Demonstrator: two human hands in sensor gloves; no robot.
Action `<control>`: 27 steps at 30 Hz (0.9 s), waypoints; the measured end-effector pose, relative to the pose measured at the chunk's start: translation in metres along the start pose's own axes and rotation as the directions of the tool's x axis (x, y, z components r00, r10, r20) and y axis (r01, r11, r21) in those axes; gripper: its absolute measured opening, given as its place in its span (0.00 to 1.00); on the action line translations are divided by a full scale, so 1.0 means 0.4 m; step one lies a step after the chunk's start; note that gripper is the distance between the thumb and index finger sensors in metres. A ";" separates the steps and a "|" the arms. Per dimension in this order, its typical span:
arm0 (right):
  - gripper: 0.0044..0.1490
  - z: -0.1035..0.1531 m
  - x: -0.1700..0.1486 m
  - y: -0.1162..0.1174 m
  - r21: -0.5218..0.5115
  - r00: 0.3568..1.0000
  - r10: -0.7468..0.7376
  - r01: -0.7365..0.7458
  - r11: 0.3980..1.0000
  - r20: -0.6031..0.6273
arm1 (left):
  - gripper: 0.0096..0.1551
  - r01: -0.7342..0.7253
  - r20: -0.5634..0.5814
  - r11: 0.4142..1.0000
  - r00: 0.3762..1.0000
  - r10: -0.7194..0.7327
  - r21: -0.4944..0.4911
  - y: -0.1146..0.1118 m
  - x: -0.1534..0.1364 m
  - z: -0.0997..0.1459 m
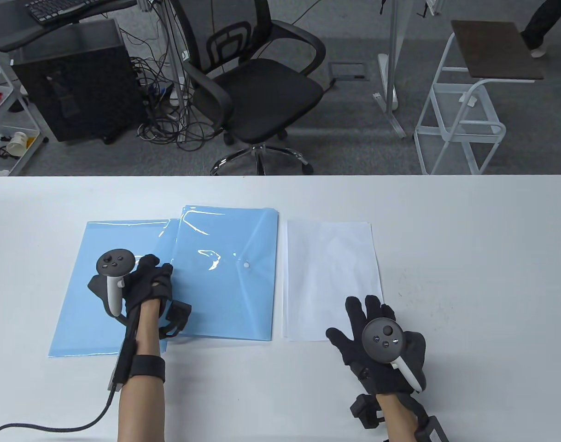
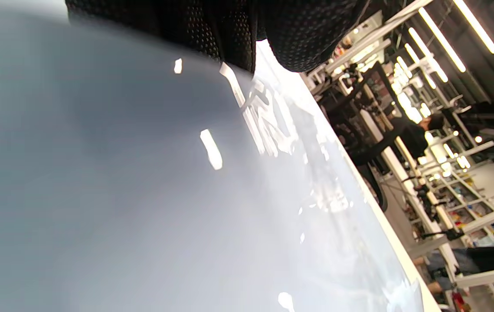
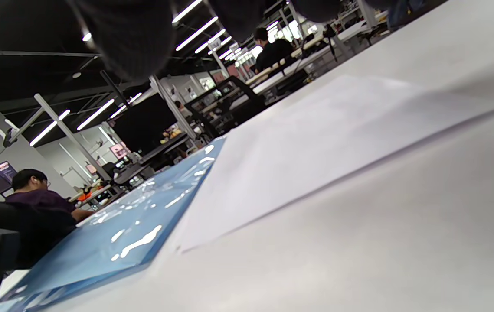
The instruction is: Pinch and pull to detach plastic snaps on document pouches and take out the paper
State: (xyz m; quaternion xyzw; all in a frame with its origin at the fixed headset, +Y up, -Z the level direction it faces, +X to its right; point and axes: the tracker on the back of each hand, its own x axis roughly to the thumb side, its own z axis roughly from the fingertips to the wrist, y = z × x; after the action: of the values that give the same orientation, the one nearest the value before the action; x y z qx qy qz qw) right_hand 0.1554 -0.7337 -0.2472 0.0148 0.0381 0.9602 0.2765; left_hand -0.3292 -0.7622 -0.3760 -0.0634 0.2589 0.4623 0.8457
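Note:
A single blue document pouch (image 1: 84,294) lies at the left of the white table (image 1: 474,258). Overlapping its right side is a stack of blue pouches (image 1: 232,294), and the top one's white snap (image 1: 246,265) looks fastened. My left hand (image 1: 157,272) rests its fingers (image 2: 229,39) on the glossy plastic where the two overlap, and I see nothing gripped. A stack of white paper (image 1: 331,271) lies right of the pouches and shows as the paper (image 3: 338,143) beside the pouches (image 3: 134,225) in the right wrist view. My right hand (image 1: 359,317) is spread palm down over the paper's near right corner.
Beyond the table's far edge stand a black office chair (image 1: 257,78), a computer tower (image 1: 73,78) with loose cables, and a white side cart (image 1: 464,119). People sit at desks far off in the wrist views.

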 end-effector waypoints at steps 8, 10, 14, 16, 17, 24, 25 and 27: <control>0.53 0.006 -0.003 -0.004 -0.012 1.000 0.024 -0.024 1.000 -0.004 | 0.39 0.026 0.044 0.998 0.999 -0.029 0.053 0.109 -0.020 0.041; 0.53 0.007 -0.006 -0.006 -0.016 1.000 0.023 -0.023 1.000 -0.007 | 0.41 0.090 0.030 0.992 0.995 -0.093 0.085 0.140 -0.035 0.045; 0.53 0.009 -0.005 -0.006 -0.020 1.000 0.027 -0.027 0.999 -0.007 | 0.48 0.161 -0.016 0.981 0.987 -0.160 0.105 0.190 -0.084 0.040; 0.53 0.008 -0.003 -0.003 -0.016 0.999 0.033 -0.033 0.999 -0.004 | 0.50 0.179 -0.054 0.978 0.983 -0.174 0.107 0.211 -0.110 0.035; 0.53 0.007 -0.001 -0.001 -0.013 0.999 0.036 -0.036 0.999 -0.004 | 0.51 0.200 -0.076 0.973 0.978 -0.192 0.114 0.222 -0.125 0.031; 0.53 0.005 0.002 0.006 -0.005 0.999 0.049 -0.049 0.999 -0.009 | 0.58 0.414 -0.220 0.908 0.893 -0.392 0.066 0.265 -0.189 0.005; 0.53 0.005 0.003 0.006 -0.004 0.999 0.051 -0.051 0.999 -0.010 | 0.59 0.433 -0.236 0.899 0.882 -0.408 0.063 0.268 -0.195 0.003; 0.53 0.003 0.003 0.006 -0.002 0.999 0.052 -0.052 0.999 -0.012 | 0.61 0.483 -0.267 0.874 0.850 -0.453 0.055 0.269 -0.201 -0.002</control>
State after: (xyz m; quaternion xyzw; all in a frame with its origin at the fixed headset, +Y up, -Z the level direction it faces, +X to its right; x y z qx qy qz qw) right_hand 0.1531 -0.7351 -0.2457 0.0096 0.0382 0.9672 0.2511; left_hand -0.4523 -0.7620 -0.3224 -0.1304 0.3655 0.2142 0.8964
